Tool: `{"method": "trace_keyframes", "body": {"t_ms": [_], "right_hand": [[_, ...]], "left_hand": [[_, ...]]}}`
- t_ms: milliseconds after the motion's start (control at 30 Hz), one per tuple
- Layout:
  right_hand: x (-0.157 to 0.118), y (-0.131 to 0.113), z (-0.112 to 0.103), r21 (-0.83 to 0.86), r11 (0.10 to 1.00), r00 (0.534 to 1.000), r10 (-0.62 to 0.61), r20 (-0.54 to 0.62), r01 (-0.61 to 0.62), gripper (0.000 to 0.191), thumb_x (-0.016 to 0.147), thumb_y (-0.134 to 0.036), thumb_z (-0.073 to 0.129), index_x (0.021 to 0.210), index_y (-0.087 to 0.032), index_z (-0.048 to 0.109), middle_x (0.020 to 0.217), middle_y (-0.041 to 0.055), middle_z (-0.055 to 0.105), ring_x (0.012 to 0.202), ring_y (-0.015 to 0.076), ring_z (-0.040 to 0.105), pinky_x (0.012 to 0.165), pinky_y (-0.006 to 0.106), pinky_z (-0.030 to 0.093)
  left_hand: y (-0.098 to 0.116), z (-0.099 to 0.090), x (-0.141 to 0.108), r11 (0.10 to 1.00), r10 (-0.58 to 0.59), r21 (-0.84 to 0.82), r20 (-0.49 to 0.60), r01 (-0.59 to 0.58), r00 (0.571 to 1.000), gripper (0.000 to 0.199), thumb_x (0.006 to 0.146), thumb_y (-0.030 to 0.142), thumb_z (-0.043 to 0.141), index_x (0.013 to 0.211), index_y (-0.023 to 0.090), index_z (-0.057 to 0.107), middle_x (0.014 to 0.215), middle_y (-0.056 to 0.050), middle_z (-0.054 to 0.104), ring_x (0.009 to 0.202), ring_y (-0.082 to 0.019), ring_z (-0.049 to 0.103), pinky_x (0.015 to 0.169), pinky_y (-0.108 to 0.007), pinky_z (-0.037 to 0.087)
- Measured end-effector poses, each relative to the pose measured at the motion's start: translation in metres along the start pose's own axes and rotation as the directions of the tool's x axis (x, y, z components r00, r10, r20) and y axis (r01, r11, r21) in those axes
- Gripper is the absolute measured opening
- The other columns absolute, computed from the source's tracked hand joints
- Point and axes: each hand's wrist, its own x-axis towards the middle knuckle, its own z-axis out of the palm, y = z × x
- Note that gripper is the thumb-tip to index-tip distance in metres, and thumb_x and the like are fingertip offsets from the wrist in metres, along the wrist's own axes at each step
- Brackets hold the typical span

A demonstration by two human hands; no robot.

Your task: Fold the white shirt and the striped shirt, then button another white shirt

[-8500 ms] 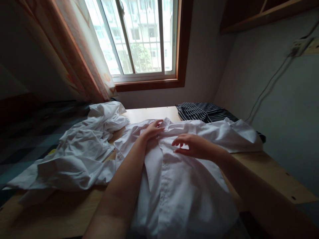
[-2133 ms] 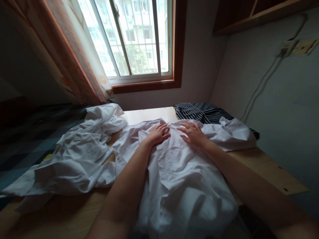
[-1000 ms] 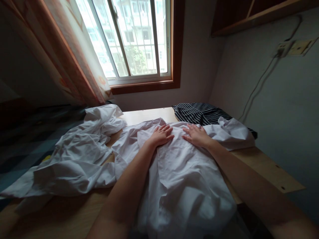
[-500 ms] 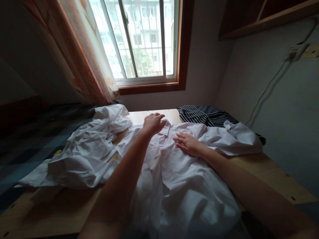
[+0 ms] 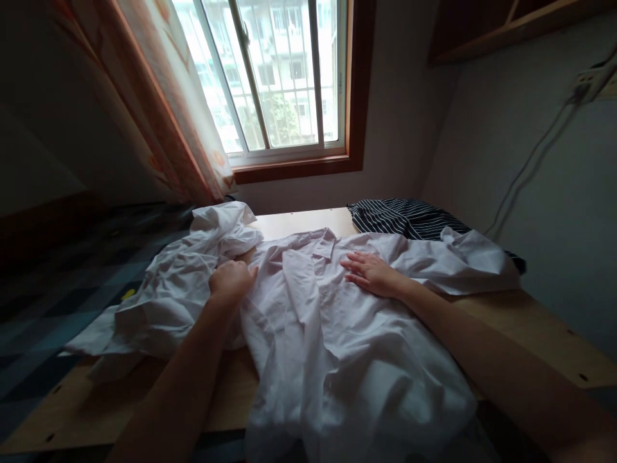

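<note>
A white collared shirt (image 5: pixel 332 328) is spread over a wooden board, its collar toward the window and its lower part hanging over the near edge. At the shirt's left shoulder side, my left hand (image 5: pixel 232 278) is closed with curled fingers, apparently pinching the shirt's cloth; the fingertips are hidden. My right hand (image 5: pixel 371 273) lies flat on the shirt's right chest, fingers stretched out, palm down. One sleeve reaches out to the right, wrinkled. Left of the shirt lies a crumpled heap of white cloth (image 5: pixel 178 283), close to my left hand.
The pale wooden board (image 5: pixel 520 328) carries the cloth. Black-and-white striped fabric (image 5: pixel 409 218) sits at its back right corner. Dark checked bedding (image 5: pixel 62 289) is on the left. Behind are a window (image 5: pixel 284 77) and an orange-patterned curtain (image 5: pixel 178 109); a cord (image 5: pixel 525 161) runs down the right wall.
My left hand has moved from above the collar left and nearer to me, to the shirt's left side, and its fingers have curled in. My right hand stays flat on the shirt.
</note>
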Motion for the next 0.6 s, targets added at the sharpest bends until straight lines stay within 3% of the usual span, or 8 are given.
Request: {"method": "trace_keyframes", "body": {"t_ms": [100,267,467,600], "right_hand": [[-0.001,0.0,0.001,-0.001,1.0,1.0,0.004,-0.005,-0.004,0.055,0.099,-0.054,0.038,0.143,-0.023,0.051,0.154,0.0113,0.04,0.144,0.0281,0.033,0.117,0.048,0.026],[-0.001,0.001,0.0,-0.001,1.0,1.0,-0.014,-0.019,0.014,0.052,0.099,-0.05,0.041,0.141,-0.022,0.053,0.152,0.0129,0.043,0.142,0.0288,0.036,0.116,0.049,0.028],[0.011,-0.015,-0.013,-0.017,0.998,0.997,-0.059,-0.051,0.058,0.04,0.094,-0.035,0.056,0.128,-0.017,0.064,0.134,0.0148,0.06,0.125,0.0293,0.054,0.105,0.045,0.043],[0.021,-0.039,-0.009,-0.002,0.99,0.983,-0.138,-0.123,0.138,0.044,0.092,-0.025,0.057,0.135,-0.016,0.058,0.133,0.0142,0.061,0.124,0.0269,0.056,0.105,0.042,0.044]], "left_hand": [[-0.002,0.0,-0.002,0.999,-0.006,-0.039,0.109,0.01,0.994,0.052,0.095,0.048,0.038,0.111,0.008,0.067,0.115,-0.023,0.068,0.108,-0.036,0.065,0.082,-0.039,0.05],[-0.008,-0.006,-0.005,0.995,-0.062,-0.067,0.202,0.077,0.977,0.065,0.093,0.055,0.04,0.127,0.001,0.056,0.129,-0.026,0.061,0.119,-0.037,0.059,0.089,-0.041,0.048],[-0.011,-0.006,-0.011,0.997,0.002,-0.082,0.226,0.017,0.974,0.067,0.09,0.062,0.042,0.117,0.005,0.065,0.126,-0.025,0.063,0.116,-0.038,0.061,0.087,-0.038,0.049],[-0.02,0.003,-0.003,0.987,0.004,-0.156,0.221,0.031,0.975,0.061,0.083,0.06,0.054,0.107,0.007,0.071,0.119,-0.025,0.067,0.112,-0.042,0.062,0.087,-0.042,0.049]]}}
